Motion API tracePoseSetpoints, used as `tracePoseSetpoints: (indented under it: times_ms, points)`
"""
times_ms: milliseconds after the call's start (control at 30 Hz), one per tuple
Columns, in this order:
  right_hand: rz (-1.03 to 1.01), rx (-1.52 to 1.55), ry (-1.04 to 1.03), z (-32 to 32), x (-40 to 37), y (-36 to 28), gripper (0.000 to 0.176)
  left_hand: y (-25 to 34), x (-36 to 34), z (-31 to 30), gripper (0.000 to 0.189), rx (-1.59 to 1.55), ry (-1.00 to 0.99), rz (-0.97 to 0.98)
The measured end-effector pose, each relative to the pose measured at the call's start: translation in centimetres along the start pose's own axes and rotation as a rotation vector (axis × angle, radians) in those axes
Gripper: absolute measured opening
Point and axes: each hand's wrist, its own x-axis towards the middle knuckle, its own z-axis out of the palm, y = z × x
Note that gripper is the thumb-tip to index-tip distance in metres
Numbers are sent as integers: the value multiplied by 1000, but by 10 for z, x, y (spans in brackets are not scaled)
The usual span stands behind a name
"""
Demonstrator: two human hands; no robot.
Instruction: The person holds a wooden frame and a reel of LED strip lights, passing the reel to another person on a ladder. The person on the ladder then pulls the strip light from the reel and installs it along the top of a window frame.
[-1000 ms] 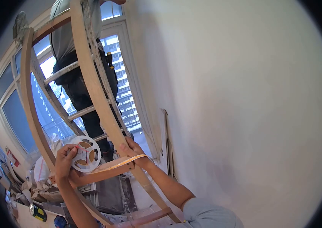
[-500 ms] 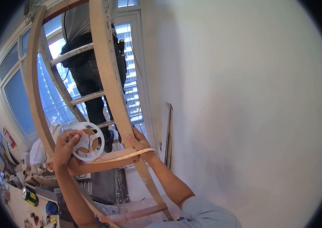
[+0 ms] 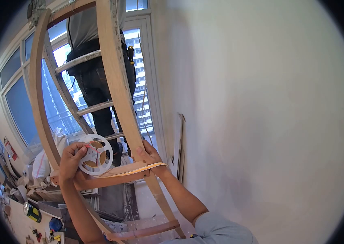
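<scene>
Left hand (image 3: 71, 159) pinches a white reel (image 3: 94, 154), lower left of centre; right hand (image 3: 149, 153) grips the wooden ladder (image 3: 117, 69), a strip (image 3: 135, 170) extending from reel to right wrist. Step in hand, as judged: managing reeled strip; further unwinding would call for a looser left pinch. Beyond, upper left: a person (image 3: 92, 81).

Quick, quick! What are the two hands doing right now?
Left hand: closed, thumb and fingers pinching the white reel.
Right hand: closed around the wooden ladder rail.
</scene>
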Motion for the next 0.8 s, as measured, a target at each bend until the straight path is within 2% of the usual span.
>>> tracePoseSetpoints:
  times_ms: [367, 800]
  points:
    - [-7, 33, 13, 1, 0, -3, 40, 4, -1, 3, 16, 35, -10, 40]
    - [7, 38, 32, 1, 0, 2, 36, -4, 1, -1, 15, 14, 3, -10]
